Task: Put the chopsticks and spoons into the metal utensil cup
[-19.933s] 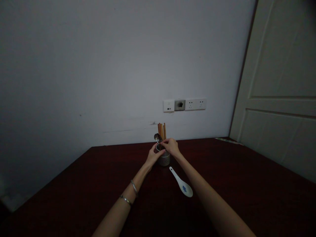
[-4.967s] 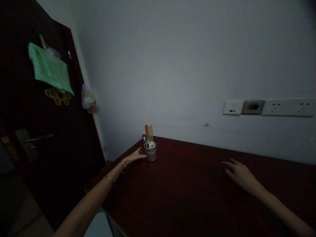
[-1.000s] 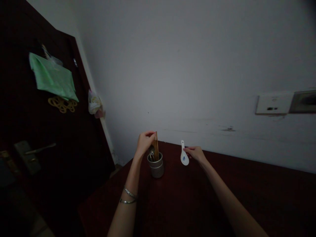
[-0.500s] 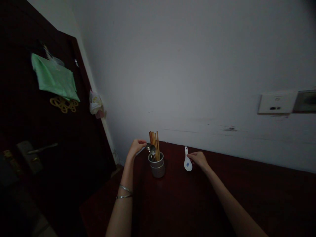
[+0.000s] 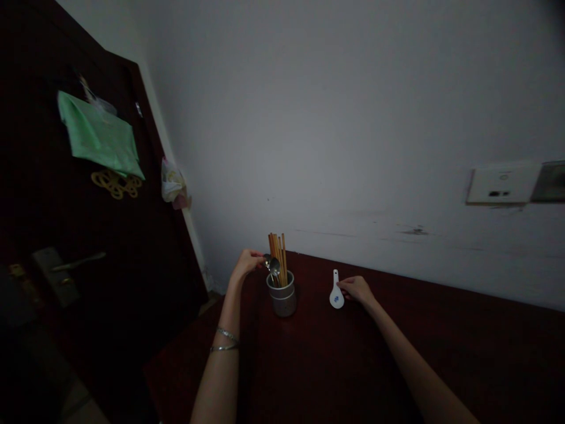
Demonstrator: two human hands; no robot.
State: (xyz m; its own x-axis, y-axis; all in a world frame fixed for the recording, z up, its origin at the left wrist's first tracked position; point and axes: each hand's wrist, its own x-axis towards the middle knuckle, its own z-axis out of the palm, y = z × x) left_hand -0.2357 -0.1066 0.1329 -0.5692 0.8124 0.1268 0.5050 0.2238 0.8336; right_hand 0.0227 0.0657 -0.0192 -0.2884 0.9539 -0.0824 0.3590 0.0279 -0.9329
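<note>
A grey utensil holder [image 5: 283, 301] stands upright on the dark red table, with several wooden chopsticks [image 5: 282, 253] and shiny metal spoons [image 5: 275, 267] sticking up from it. At its left rim my left hand [image 5: 248, 262] is closed, fingertips pinching the bowl end of a metal spoon; the spoon's lower part is hidden inside the holder. To the right, my right hand [image 5: 356, 288] pinches a white ceramic soup spoon [image 5: 336, 299] with a blue motif in its bowl. The handle of this spoon points toward the wall, its bowl toward me.
Behind the dark red table [image 5: 309, 365] rises a pale wall [image 5: 331, 129] with a socket plate [image 5: 502, 184] at right. On the left is a dark door [image 5: 26, 194] with a metal handle [image 5: 79, 262] and a hanging green cloth [image 5: 103, 135]. A plastic bag [image 5: 172, 182] hangs beside the frame.
The soup spoon in my right hand has come slightly lower, and its handle looks shorter. My left hand stays at the metal spoon by the holder. The whole view has shifted a little.
</note>
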